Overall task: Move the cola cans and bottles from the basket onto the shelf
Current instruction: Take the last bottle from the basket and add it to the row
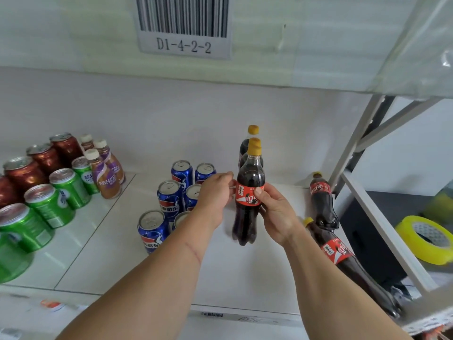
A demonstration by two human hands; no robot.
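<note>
Head cam's looking at the white shelf (245, 273); both hands are on one upright cola bottle (248, 192) standing on it; right hand (277, 213) wraps the red label, left hand (215, 196) has fingertips on its other side; blue Pepsi cans (169, 200) sit just left of the left hand; two more cola bottles (321, 200) stand right of the right hand; another bottle's right behind the held one.

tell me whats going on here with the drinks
A person is stocking a shelf. Both hands grip one upright cola bottle at its red label, the left hand and right hand on either side, its base at the shelf. Blue cola cans stand to its left; two more cola bottles lie at the right.
</note>
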